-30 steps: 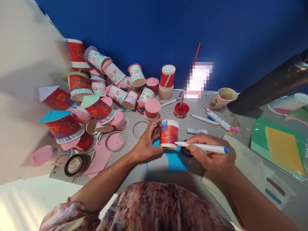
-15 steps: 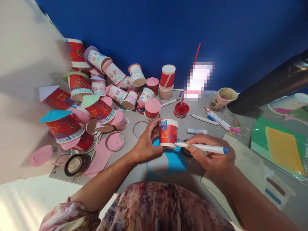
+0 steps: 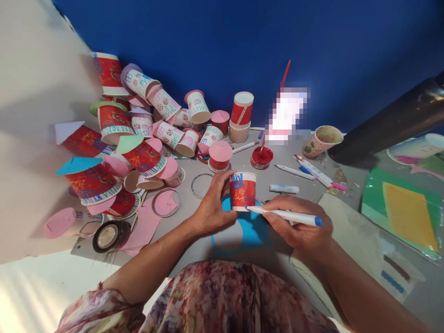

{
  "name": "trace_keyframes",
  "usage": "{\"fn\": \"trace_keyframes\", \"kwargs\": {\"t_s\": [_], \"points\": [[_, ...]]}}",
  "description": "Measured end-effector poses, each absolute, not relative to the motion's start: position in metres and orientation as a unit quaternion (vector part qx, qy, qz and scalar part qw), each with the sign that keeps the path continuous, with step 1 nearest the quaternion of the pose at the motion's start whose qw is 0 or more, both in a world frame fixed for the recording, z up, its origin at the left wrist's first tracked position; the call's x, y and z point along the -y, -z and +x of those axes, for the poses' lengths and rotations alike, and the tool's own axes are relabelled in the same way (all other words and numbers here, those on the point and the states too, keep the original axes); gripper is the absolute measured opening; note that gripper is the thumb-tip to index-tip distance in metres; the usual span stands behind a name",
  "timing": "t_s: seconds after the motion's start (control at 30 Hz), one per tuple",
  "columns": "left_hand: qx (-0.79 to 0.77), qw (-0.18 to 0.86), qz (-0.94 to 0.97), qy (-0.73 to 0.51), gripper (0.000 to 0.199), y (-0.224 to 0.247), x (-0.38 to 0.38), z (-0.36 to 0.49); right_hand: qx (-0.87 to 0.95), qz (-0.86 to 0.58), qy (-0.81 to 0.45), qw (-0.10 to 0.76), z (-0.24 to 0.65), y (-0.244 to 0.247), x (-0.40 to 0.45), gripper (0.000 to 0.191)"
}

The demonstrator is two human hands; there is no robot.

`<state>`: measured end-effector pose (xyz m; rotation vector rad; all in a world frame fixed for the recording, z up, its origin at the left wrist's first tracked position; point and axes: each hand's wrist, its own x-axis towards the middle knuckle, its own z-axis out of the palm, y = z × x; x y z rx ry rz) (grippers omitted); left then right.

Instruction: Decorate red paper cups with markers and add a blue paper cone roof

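Observation:
A red paper cup [image 3: 245, 192] with gold print and white bands is held by my left hand [image 3: 215, 203], thumb near the base and fingers at its left side. Blue marker lines show at its upper left, and a small blue square is drawn low on the right. My right hand [image 3: 300, 222] grips a white marker pen [image 3: 291, 215] with a blue end, its tip at the cup's lower part, by the square. Below the cup lies blue paper [image 3: 256, 236] with a round cut-out. The pen's cap [image 3: 283, 188] lies behind my right hand.
Decorated cups with paper tops [image 3: 145, 157] are heaped at the left. A dish of red paint [image 3: 262, 157], loose markers [image 3: 294, 172] and a stained cup [image 3: 322, 141] stand behind. Tape rolls [image 3: 107, 236], pink paper [image 3: 144, 229], a cloth [image 3: 333, 222] and wrapped coloured paper [image 3: 402, 212] lie around.
The marker tip has moved left along the cup's lower part, and my right hand has shifted slightly left with it. My left hand keeps the cup in nearly the same place.

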<state>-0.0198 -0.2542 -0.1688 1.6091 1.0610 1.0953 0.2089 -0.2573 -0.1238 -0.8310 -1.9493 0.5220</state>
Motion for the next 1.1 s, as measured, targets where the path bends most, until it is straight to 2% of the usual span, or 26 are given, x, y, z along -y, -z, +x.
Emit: {"fn": "trace_keyframes", "kwargs": {"t_s": [0.3, 0.87, 1.1], "points": [[-0.42, 0.438, 0.657, -0.447, 0.089, 0.1707, 0.2539, -0.0192, 0.802, -0.346, -0.198, 0.445, 0.209, 0.1246, 0.2567, 0.011], [-0.424, 0.503, 0.597, -0.459, 0.089, 0.1676, 0.2536, -0.0181, 0.76, -0.389, -0.22, 0.472, 0.2142, 0.1266, 0.2562, 0.01], [-0.429, 0.433, 0.657, -0.444, 0.091, 0.17, 0.2546, -0.019, 0.754, -0.39, -0.196, 0.491, 0.2127, 0.1281, 0.2576, 0.009]]}}
